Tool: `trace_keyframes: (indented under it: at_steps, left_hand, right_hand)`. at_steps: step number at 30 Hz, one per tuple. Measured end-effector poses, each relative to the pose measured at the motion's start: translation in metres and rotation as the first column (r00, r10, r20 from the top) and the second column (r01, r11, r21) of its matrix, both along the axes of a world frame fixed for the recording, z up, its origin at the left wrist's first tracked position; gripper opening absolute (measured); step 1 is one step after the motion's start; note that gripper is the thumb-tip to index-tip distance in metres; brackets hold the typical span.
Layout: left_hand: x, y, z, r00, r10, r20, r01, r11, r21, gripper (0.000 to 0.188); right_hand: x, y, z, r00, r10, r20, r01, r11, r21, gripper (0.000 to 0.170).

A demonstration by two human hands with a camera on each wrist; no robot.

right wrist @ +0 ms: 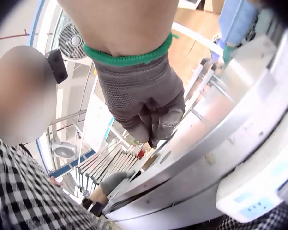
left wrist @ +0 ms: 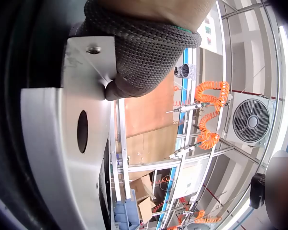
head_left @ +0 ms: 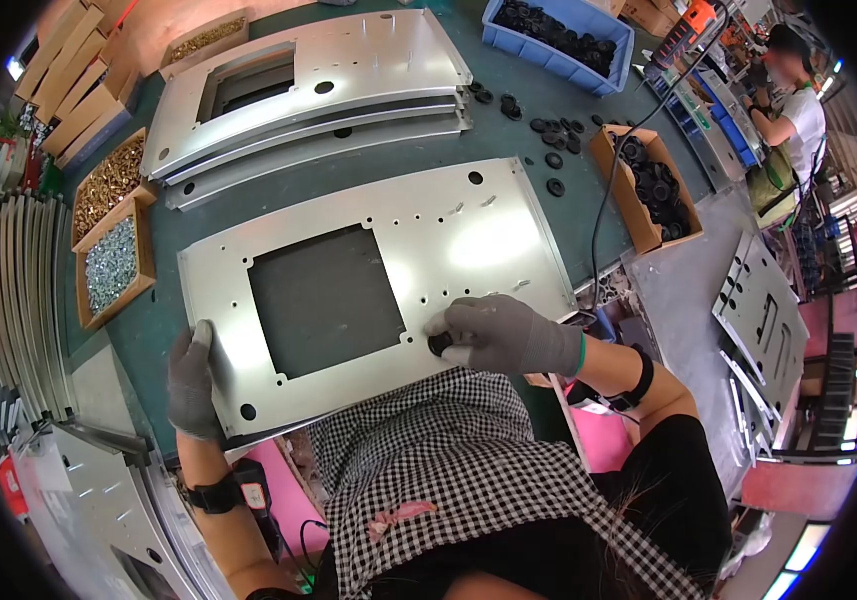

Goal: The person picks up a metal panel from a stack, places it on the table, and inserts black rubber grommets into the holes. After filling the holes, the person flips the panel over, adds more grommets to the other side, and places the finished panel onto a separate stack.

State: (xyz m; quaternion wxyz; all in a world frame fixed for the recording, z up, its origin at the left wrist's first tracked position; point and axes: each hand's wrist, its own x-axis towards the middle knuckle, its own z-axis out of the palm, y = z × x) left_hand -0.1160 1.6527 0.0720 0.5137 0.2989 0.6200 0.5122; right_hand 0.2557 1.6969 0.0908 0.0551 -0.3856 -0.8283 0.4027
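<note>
L hand: our gloved left hand [head_left: 191, 385] grips the metal panel [head_left: 398, 250] at its L edge, thumb on top.
R hand: our gloved right hand [head_left: 508, 337] pinches a blk grommet [head_left: 439, 343] at the panel face, just R of the square cutout; hands well apart.
Panel: in front of us over a grn worktable [head_left: 503, 140], near edge by our chk'd apron [head_left: 438, 450].
Behind panel: stacked panels [head_left: 358, 75], w/ a blue bin [head_left: 523, 50] of blk pcs to the R.
R side: loose blk rings [head_left: 554, 160] nr a cardbd box [head_left: 620, 200] of same.
L side: a box of brass-colored h/w [head_left: 108, 185] next to one of silvery pcs [head_left: 111, 265].
Bkgd: a person in a white top [head_left: 808, 125], far R.
</note>
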Motion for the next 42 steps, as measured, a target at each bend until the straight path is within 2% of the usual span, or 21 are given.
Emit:
trace_keyframes:
  at_steps: [3,8,12,15,18,21,24,26,27,29,30,32,36,38,40,41,42]
  left_hand:
    - [-0.010,0.003,-0.012,0.997,-0.022,-0.079,0.021,1.000,-0.017,0.032]
    - [-0.025,0.005,-0.030,0.992,-0.049,-0.120,0.051,0.999,0.006,0.031]
    - [-0.017,0.003,-0.022,0.995,-0.022,-0.100,0.022,1.000,-0.008,0.030]
    - [-0.010,0.004,-0.014,0.994,0.013,-0.106,-0.017,0.999,-0.042,0.029]
    - [-0.009,0.005,-0.016,0.987,0.036,-0.157,-0.043,0.998,-0.041,0.028]
    - [-0.013,0.006,-0.021,0.981,0.014,-0.193,-0.020,0.999,-0.031,0.028]
    - [-0.013,0.005,-0.019,0.975,0.021,-0.220,-0.029,0.999,-0.029,0.028]
    - [-0.017,0.004,-0.023,0.964,0.018,-0.264,-0.036,0.998,-0.060,0.029]
    - [-0.015,0.004,-0.023,0.961,0.043,-0.274,-0.059,0.997,-0.049,0.029]
    - [-0.010,0.006,-0.024,0.952,0.090,-0.294,-0.100,0.995,-0.020,0.028]
    - [-0.017,0.006,-0.028,0.948,0.042,-0.316,-0.056,0.998,-0.034,0.027]
    - [-0.034,0.003,-0.037,0.934,-0.052,-0.354,0.034,0.998,-0.058,0.027]
    - [-0.031,0.003,-0.038,0.957,-0.029,-0.289,0.027,1.000,-0.011,0.026]
    - [-0.042,0.005,-0.047,0.957,-0.078,-0.280,0.076,0.997,-0.017,0.029]
    - [-0.031,0.004,-0.035,0.959,-0.081,-0.273,0.082,0.997,-0.008,0.031]
    - [-0.028,0.002,-0.033,0.974,-0.090,-0.209,0.095,0.995,0.014,0.033]
    - [-0.020,0.000,-0.027,0.979,-0.069,-0.191,0.074,0.997,0.018,0.029]
  right_hand:
    - [0.002,0.001,-0.006,0.993,0.093,0.079,-0.110,0.963,0.245,0.029]
    - [0.008,0.008,-0.007,0.991,0.123,-0.048,-0.112,0.976,0.188,0.027]
    - [0.014,0.011,-0.012,0.975,0.136,-0.178,-0.107,0.981,0.160,0.027]
    - [0.011,0.008,-0.014,0.974,0.157,-0.166,-0.115,0.965,0.237,0.026]
    - [0.007,0.006,-0.015,0.965,0.219,0.144,-0.260,0.872,0.415,0.024]
    - [0.001,0.004,-0.011,0.942,0.250,0.223,-0.326,0.840,0.434,0.026]
    - [-0.009,0.016,-0.001,0.876,0.329,0.352,-0.434,0.856,0.280,0.027]
    - [-0.024,0.036,0.020,0.793,0.375,0.481,-0.469,0.878,0.090,0.030]
    - [-0.029,0.047,0.027,0.743,0.401,0.536,-0.470,0.883,-0.010,0.031]
    - [-0.033,0.066,0.028,0.736,0.378,0.562,-0.426,0.903,-0.049,0.038]
    - [-0.033,0.072,0.028,0.716,0.384,0.583,-0.411,0.907,-0.092,0.040]
    - [-0.029,0.077,0.027,0.754,0.389,0.530,-0.399,0.911,-0.100,0.041]
    - [-0.029,0.068,0.023,0.809,0.302,0.505,-0.323,0.945,-0.048,0.040]
    - [-0.033,0.064,0.026,0.798,0.265,0.542,-0.271,0.960,-0.070,0.039]
    - [-0.035,0.062,0.025,0.783,0.247,0.571,-0.262,0.963,-0.058,0.040]
    - [-0.029,0.061,0.022,0.835,0.237,0.497,-0.264,0.964,-0.017,0.025]
    - [-0.022,0.061,0.017,0.893,0.213,0.397,-0.227,0.974,-0.013,0.024]
